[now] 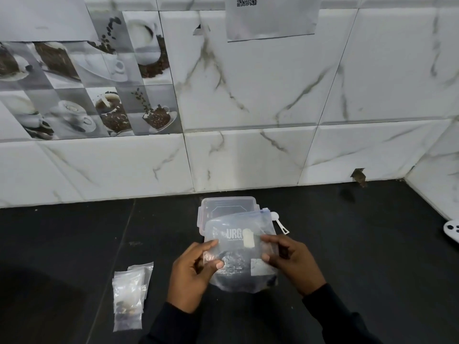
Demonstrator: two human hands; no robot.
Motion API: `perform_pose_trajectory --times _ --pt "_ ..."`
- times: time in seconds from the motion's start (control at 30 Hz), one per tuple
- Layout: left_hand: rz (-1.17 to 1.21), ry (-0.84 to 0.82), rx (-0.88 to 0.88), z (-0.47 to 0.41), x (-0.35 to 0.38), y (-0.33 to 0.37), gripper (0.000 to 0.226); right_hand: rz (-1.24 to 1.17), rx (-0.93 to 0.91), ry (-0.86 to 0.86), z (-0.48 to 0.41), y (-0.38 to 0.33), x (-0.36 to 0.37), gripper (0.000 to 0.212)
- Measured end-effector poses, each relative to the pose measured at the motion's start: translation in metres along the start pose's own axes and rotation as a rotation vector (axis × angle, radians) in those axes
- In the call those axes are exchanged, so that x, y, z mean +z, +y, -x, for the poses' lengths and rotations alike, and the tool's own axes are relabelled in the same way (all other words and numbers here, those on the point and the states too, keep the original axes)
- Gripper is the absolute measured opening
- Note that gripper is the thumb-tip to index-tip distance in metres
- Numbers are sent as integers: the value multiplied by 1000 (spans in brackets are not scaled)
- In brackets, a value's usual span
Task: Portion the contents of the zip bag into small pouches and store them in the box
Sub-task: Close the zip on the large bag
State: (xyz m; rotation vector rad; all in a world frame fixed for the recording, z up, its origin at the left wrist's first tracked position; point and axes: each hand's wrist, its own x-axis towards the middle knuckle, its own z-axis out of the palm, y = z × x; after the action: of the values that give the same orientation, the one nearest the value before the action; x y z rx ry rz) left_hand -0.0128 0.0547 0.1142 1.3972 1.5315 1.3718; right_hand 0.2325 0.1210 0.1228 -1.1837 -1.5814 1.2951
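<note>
wall (pixel 248 95): white marble-look tiles behind the counter, coffee-print tiles at upper left, a paper sheet with a QR code (pixel 270 16) stuck up top.
counter (pixel 372 244): dark, flat, everything sits on it.
zip bag (pixel 239 254): clear plastic, white "URG" lettering, blue zip strip along the top edge. I hold it upright-ish above the counter, in front of the box. Dark contents sit in its lower half.
box (pixel 228 206): clear plastic, lid on with clip tabs, just behind the bag, partly hidden by it.
my left hand (pixel 193 271): thumb and fingers pinched on the bag's left edge, mid-height.
my right hand (pixel 293 259): fingers curled around the bag's right edge, thumb in front, gripping it.
small pouches (pixel 130 294): stack of clear ones lying flat on the counter, left of my left hand, apart from bag; at least one shows some dark and pale bits inside.
white scoop (pixel 279 222): handle pokes out behind the bag's top right corner, beside the box.
white object (pixel 452 230): at right frame edge, cut off, can't tell what it is.
</note>
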Motion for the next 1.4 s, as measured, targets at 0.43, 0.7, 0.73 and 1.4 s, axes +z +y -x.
perform_pose_trajectory --times 0.43,0.7,0.73,1.4 --pt "-205 -1 -48 12 -3 -21 27 90 123 14 6 21 8 12" --pt "-266 147 -358 45 41 -64 15 292 330 154 27 70 64 11" --pt "-275 142 -382 52 45 -72 13 321 357 151 32 78 69 5" --pt "-395 -5 -324 56 61 -127 33 493 411 103 33 126 74 19"
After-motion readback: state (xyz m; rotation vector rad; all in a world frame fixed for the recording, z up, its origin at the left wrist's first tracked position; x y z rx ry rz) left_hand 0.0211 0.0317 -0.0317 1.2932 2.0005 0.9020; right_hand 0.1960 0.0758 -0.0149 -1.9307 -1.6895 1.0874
